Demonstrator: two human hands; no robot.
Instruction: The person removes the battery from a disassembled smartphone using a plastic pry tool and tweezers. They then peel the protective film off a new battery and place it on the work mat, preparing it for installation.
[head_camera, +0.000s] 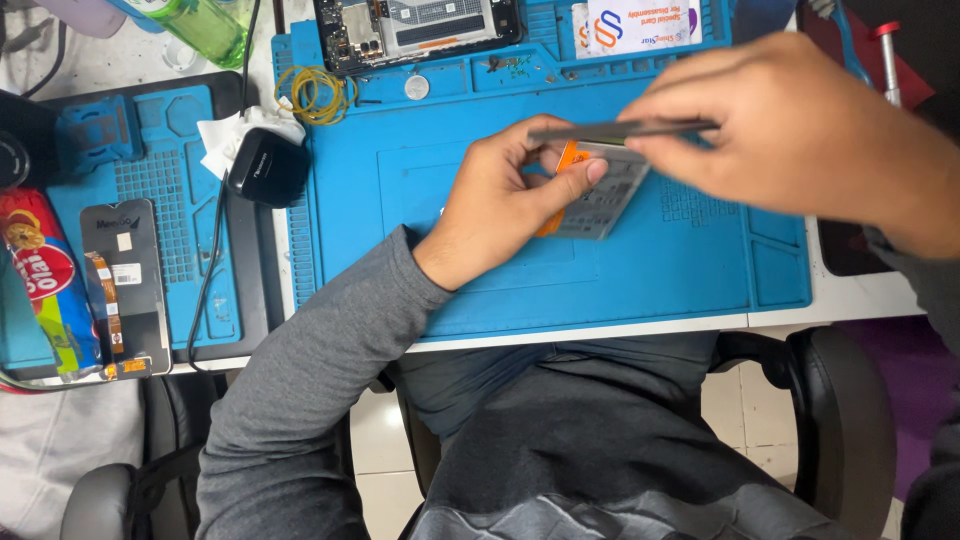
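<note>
From the head camera, your left hand (510, 195) pins a small grey panel with an orange tab (598, 195) against the blue work mat (480, 270) on the table, thumb and fingers closed on its near edge. Your right hand (790, 125) is blurred, its grip pinched tight on a thin dark tool (615, 128) lying flat just above the panel. If the tool tip skates off the edge, it could gouge the panel or jab your left thumb, which sits right beside it. Press unevenly and the thin panel may flex or crack. The opened phone (415, 30) and loose coin cell (417, 87) lie well apart.
</note>
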